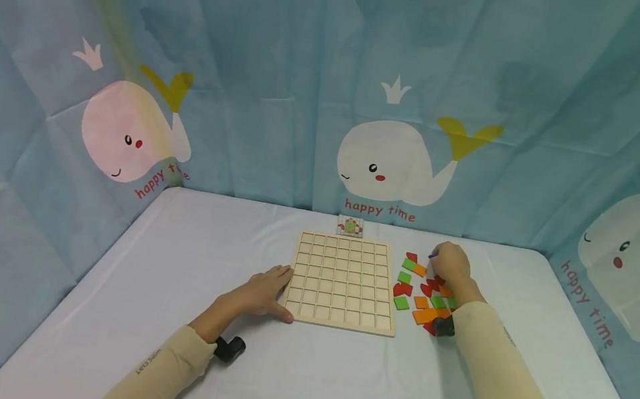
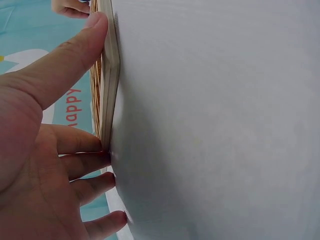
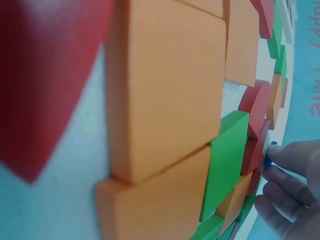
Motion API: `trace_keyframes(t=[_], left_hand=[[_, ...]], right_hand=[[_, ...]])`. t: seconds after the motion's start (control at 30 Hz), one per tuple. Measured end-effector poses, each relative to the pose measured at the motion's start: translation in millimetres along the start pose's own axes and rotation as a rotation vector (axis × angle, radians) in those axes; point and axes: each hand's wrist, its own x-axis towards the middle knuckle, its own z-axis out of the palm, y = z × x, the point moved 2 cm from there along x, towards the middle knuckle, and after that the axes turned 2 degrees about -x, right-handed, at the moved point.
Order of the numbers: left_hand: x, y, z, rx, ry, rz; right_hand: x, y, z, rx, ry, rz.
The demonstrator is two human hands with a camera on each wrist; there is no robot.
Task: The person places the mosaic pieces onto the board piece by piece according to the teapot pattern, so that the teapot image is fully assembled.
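The spread left hand (image 1: 260, 291) touches the left edge of a wooden grid board (image 1: 342, 282); the right hand (image 1: 452, 263) pinches a blue piece (image 3: 267, 162). Toward the tabletop (image 1: 332, 383)'s far edge lies the board, coloured tiles (image 1: 423, 317) rightward, pattern card (image 1: 350, 226) beyond.

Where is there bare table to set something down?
The white table is bare left of the left grip, in front of the wooden board, and right of the right sleeve. It is crowded right of the board, where coloured pieces lie close together near the right grip.
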Motion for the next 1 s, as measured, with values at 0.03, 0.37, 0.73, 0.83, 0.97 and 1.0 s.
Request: trace_keyframes(t=[0.03, 0.37, 0.73, 0.83, 0.97, 1.0], left_hand=[[0.1, 0.1, 0.1, -0.001, 0.0, 0.0], [1.8, 0.1, 0.7, 0.006, 0.006, 0.005], [0.0, -2.3, -1.9, 0.006, 0.013, 0.002], [0.1, -2.3, -2.0, 0.005, 0.013, 0.005], [0.2, -1.5, -1.5, 0.002, 0.014, 0.013], [0.2, -1.4, -1.3, 0.0, 0.016, 0.015]], right_hand=[[-0.1, -1, 0, 0.005, -0.002, 0.001], [2.0, -18, -3, 0.007, 0.037, -0.113], [1.5, -57, -2, 0.016, 0.101, -0.289], [0.9, -66, -2, 0.032, 0.101, -0.333], [1.7, -73, 2, 0.053, 0.096, -0.375], [2.1, -75, 4, 0.052, 0.097, -0.391]])
